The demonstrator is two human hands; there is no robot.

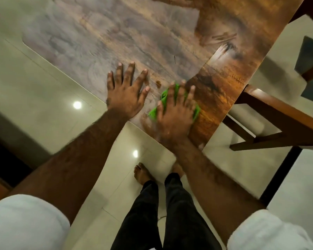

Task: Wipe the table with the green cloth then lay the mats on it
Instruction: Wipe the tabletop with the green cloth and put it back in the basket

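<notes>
Table (116, 33): a glossy top with a mottled grey-and-amber pattern, seen from above; its near edge runs on a slant from the upper left down to the lower right.
Left hand (126, 92): laid flat, palm down, on the table near that edge, fingers spread wide, holding nothing.
Right hand (175, 114): pressed palm down on the green cloth, fingers spread over it; the outline is smeared with blur.
Green cloth (163, 101): bunched under the right hand on the table, close to the near edge; only bright green folds show between and beside the fingers.
Hands together: side by side, just apart, the left thumb near the right forefinger.
Chair (278, 116): brown wood, at the right side of the table, its frame close to the table edge.
Floor (43, 105): pale shiny tiles with two round light reflections.
Person: bare feet and dark trousers below, white sleeves at both lower corners.
Mats: possibly part of the patterned surface, though I cannot tell.
</notes>
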